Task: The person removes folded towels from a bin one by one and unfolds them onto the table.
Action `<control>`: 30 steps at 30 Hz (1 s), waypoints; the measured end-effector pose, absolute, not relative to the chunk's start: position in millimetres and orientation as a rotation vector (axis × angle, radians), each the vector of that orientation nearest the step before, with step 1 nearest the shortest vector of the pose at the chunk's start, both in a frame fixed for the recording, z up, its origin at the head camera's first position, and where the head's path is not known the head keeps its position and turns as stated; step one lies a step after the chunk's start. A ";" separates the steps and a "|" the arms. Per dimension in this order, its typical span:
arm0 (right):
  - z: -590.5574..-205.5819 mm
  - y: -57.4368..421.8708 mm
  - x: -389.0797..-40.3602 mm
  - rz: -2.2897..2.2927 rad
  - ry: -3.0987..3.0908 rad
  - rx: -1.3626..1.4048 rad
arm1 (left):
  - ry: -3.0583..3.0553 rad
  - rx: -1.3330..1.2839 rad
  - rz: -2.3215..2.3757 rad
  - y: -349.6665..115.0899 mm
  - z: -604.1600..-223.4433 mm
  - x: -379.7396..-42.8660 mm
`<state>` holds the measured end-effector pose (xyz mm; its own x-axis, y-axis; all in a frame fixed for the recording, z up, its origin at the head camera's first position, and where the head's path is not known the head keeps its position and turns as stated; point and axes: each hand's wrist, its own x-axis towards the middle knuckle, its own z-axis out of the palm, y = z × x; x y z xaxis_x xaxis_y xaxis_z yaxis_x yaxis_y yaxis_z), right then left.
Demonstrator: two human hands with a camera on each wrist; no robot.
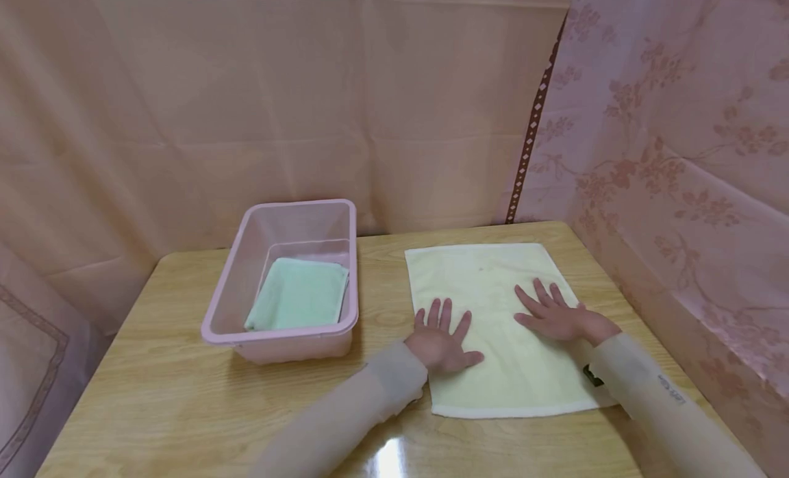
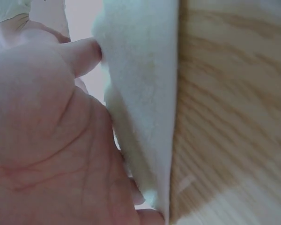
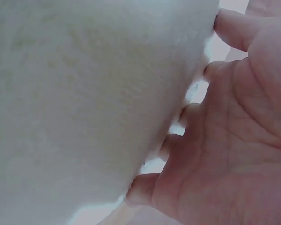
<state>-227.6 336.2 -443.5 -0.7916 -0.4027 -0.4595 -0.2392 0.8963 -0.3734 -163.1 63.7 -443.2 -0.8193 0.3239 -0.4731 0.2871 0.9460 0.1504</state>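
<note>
A pale yellow towel (image 1: 493,279) with white edges lies spread flat on the wooden table. My left hand (image 1: 440,344) rests on its left side, fingers spread, with the fingertips on the cloth. Over the right side, my right hand (image 1: 557,317) touches the towel with its fingers spread as well. In the left wrist view the palm (image 2: 51,140) is raised off the cloth while the fingertips meet the towel (image 2: 140,70) near its edge. The right wrist view likewise has the fingertips on the towel (image 3: 84,103) below a lifted palm (image 3: 234,131).
Left of the towel stands a pink plastic basin (image 1: 222,313) holding a folded mint green towel (image 1: 302,293). The wooden table (image 1: 154,368) meets a beige curtain (image 1: 259,108) behind and a pink floral curtain (image 1: 696,190) on the right.
</note>
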 end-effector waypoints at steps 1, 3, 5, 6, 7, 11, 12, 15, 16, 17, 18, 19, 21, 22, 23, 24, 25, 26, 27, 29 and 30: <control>-442.7 338.9 -229.3 -0.399 2.518 -0.469 | 2.600 0.431 0.091 67.2 -448.7 -165.8; -440.9 344.6 -232.5 -0.406 2.517 -0.473 | 2.610 0.436 0.102 71.4 -446.3 -167.2; -440.3 350.7 -235.9 -0.412 2.519 -0.473 | 2.621 0.452 0.116 76.0 -445.2 -169.6; -440.7 354.0 -237.6 -0.418 2.521 -0.471 | 2.632 0.461 0.124 78.3 -445.4 -171.3; -441.1 356.8 -239.2 -0.416 2.525 -0.464 | 2.646 0.471 0.131 80.7 -445.4 -173.2; -443.5 366.6 -243.8 -0.416 2.538 -0.446 | 2.687 0.508 0.173 88.4 -442.3 -178.9; -443.8 368.7 -244.9 -0.416 2.540 -0.444 | 2.694 0.512 0.179 90.4 -442.9 -180.6; -444.6 374.2 -248.0 -0.410 2.537 -0.429 | 2.699 0.521 0.190 95.1 -444.5 -184.1; -444.8 376.4 -249.6 -0.416 2.533 -0.426 | 2.697 0.520 0.188 96.3 -444.9 -185.0; -445.1 378.6 -251.2 -0.424 2.528 -0.424 | 2.693 0.519 0.183 97.3 -445.5 -185.7; -445.4 380.9 -252.7 -0.436 2.522 -0.421 | 2.687 0.517 0.169 98.0 -445.6 -186.1; -445.4 382.5 -254.0 -0.440 2.516 -0.416 | 2.676 0.511 0.157 98.9 -446.0 -186.7; -449.7 388.6 -259.3 -0.452 2.510 -0.410 | 2.656 0.504 0.135 100.1 -446.4 -188.0; -453.3 392.6 -262.3 -0.456 2.512 -0.405 | 2.646 0.503 0.134 100.5 -446.4 -188.8; -456.1 395.7 -264.4 -0.454 2.518 -0.399 | 2.642 0.507 0.138 100.8 -445.9 -189.4; -458.4 397.9 -265.9 -0.450 2.526 -0.390 | 2.640 0.513 0.140 101.1 -445.3 -189.9; -459.6 399.5 -266.7 -0.463 2.529 -0.392 | 2.641 0.522 0.152 101.4 -445.5 -190.5; -461.5 401.4 -267.4 -0.461 2.538 -0.385 | 2.644 0.535 0.163 101.4 -445.5 -191.0; -463.0 403.0 -267.8 -0.463 2.543 -0.382 | 2.648 0.549 0.172 101.4 -445.6 -191.2; -456.8 398.6 -262.5 -0.457 2.551 -0.374 | 2.648 0.571 0.176 101.9 -446.6 -192.1; -454.7 397.0 -260.8 -0.449 2.556 -0.371 | 2.648 0.583 0.172 102.1 -447.3 -192.5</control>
